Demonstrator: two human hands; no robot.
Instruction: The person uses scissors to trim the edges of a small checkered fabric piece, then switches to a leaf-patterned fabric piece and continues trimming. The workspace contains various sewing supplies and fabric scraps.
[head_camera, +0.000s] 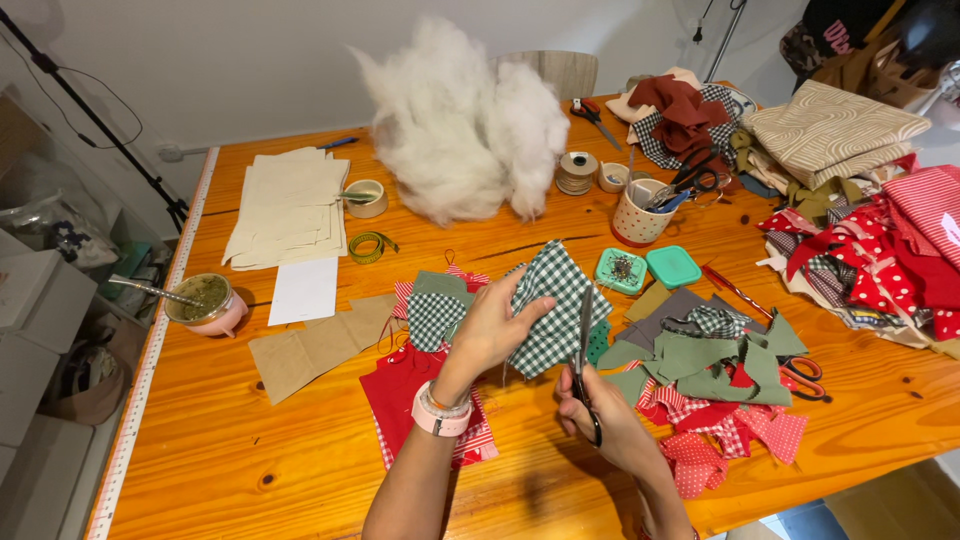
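The wooden table (300, 440) was covered in cloth scraps. Above its middle, the left hand (490, 330) pinched a green checked cloth (555, 305) and held it up. The right hand (600, 410) gripped scissors (584, 360), blades at the cloth. Holding the cloth tight and cutting slowly would probably work best.

Stuffing heap (462, 118) behind fabric scraps (700, 380), paper stack (290, 205) left, folded cloth (880, 210) right

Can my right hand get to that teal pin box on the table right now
Probably not right away. The right hand is gripping scissors that are cutting into the checked cloth, and that cloth, held up by the left hand, hangs between it and the pin box. Freed of the scissors, it looks reachable.
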